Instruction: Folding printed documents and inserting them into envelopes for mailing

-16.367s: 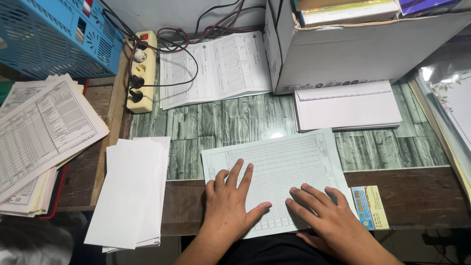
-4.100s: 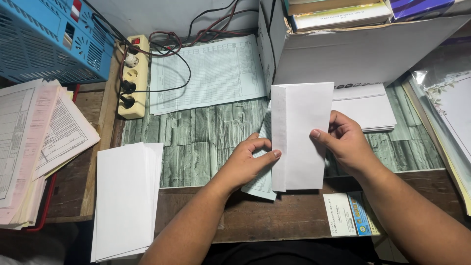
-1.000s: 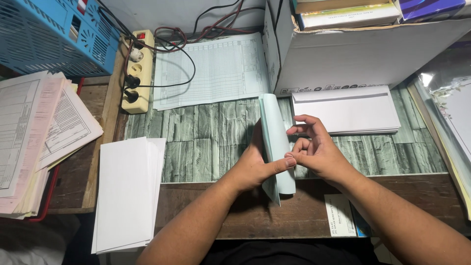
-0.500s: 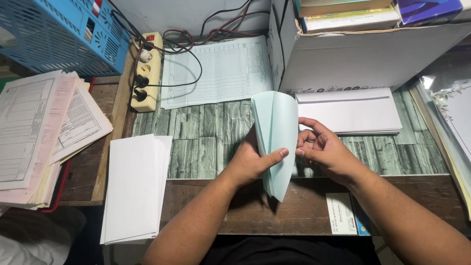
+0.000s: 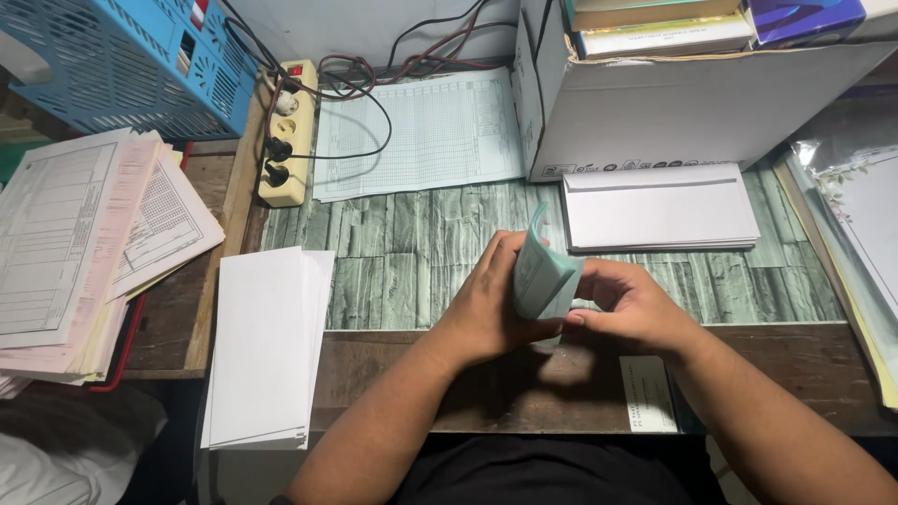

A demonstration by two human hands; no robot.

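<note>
A white cardboard box (image 5: 692, 108) stands at the desk's back right, open-topped, with a row of small dark printed symbols along its lower front edge. A purple package (image 5: 804, 17) sits at the box's top right corner. Near the front edge lies a small white printed card (image 5: 650, 393), rectangular, flat on the wood.

The light comes from above and is bright in the middle. The desk (image 5: 412, 252) shines a little there. Dark shadows lie under the hands, on the wood near the card (image 5: 650, 393). The corners look dim. The plastic sheet (image 5: 847, 178) on the right has white glare. Lines bend a bit at the edges
</note>
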